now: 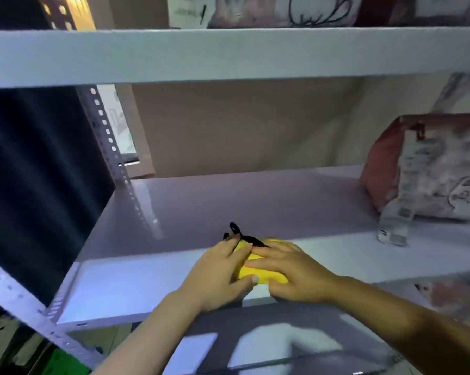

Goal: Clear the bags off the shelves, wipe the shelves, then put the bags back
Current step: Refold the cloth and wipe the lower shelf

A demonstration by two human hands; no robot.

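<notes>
A yellow cloth [255,272] with a black loop lies at the front edge of the white middle shelf [228,207]. My left hand [217,274] grips its left side, thumb under the near edge and fingers on top. My right hand [290,272] rests flat over its right side, fingers straight and pointing left. A red and white patterned bag [428,169] stands at the right end of the same shelf, well apart from both hands.
The upper shelf [228,55] carries more patterned bags [282,9]. A clear plastic tag [393,226] hangs from the bag on the middle shelf. A perforated metal upright [106,131] stands at the left, dark curtain beyond. Another bag [450,296] shows on the lower shelf at right.
</notes>
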